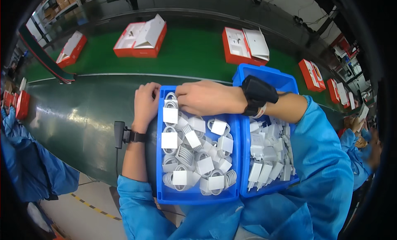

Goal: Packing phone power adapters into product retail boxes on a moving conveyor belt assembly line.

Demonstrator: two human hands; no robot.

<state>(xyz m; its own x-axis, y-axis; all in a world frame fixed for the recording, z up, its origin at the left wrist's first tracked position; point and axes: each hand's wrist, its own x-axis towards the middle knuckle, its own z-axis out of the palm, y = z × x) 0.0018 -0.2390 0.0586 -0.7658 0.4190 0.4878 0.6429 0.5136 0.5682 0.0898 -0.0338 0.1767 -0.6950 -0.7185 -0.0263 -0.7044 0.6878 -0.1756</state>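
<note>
A blue bin in front of me holds several coiled white charging cables, each with a white paper band. My right hand reaches across the bin's far end with its fingers curled down by the far left corner, close to a banded cable. Whatever its fingertips hold is hidden. Just outside the bin's left wall is my left hand, its fingers bent inward and closed; what they hold, if anything, cannot be seen.
A second blue bin with several white charger plugs stands at the right, under my right forearm. Beyond a dark green table, open red-and-white boxes sit on a green conveyor belt. Co-workers in blue sleeves are at both sides.
</note>
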